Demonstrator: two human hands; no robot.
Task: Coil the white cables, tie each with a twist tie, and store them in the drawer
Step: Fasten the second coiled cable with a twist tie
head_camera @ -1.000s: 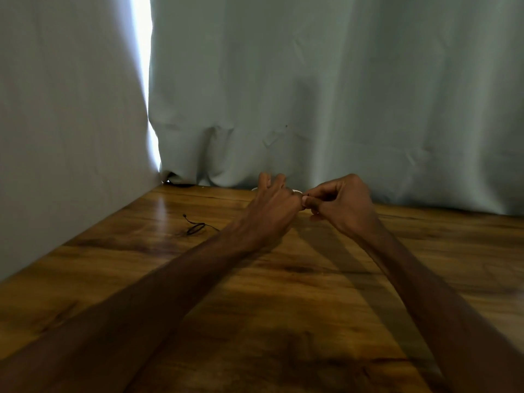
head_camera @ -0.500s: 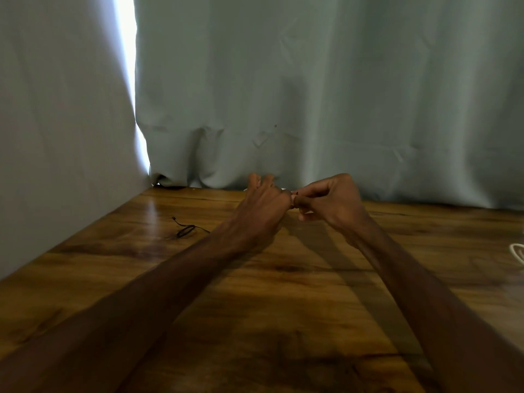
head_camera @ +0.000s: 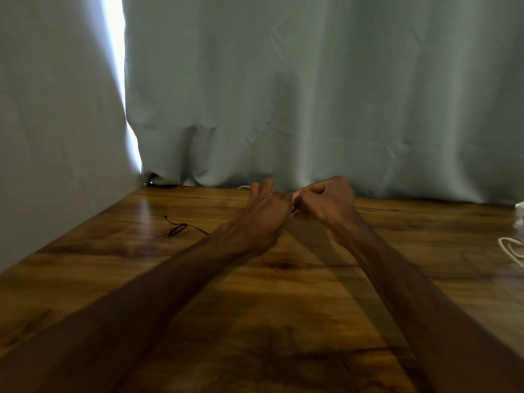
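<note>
My left hand (head_camera: 263, 211) and my right hand (head_camera: 326, 204) meet near the far middle of the wooden table (head_camera: 283, 293), close to the curtain. The left hand grips a coiled white cable (head_camera: 243, 187), which it hides except for a small white arc past its fingers. With curled fingers, my right hand pinches a thin dark twist tie (head_camera: 295, 206) right at the left hand's knuckles. A second white cable (head_camera: 510, 246) lies loose at the table's right edge. No drawer is in view.
A spare black twist tie (head_camera: 178, 229) lies on the table left of my left forearm. A small white object (head_camera: 520, 207) shows at the far right edge. A pale curtain (head_camera: 312, 109) hangs along the back, and a pale wall (head_camera: 56, 137) bounds the left side.
Both hands stay joined at the same spot, with the right fingers shifting slightly at the tie. The view has swung right, bringing the loose white cable at the right edge into sight.
</note>
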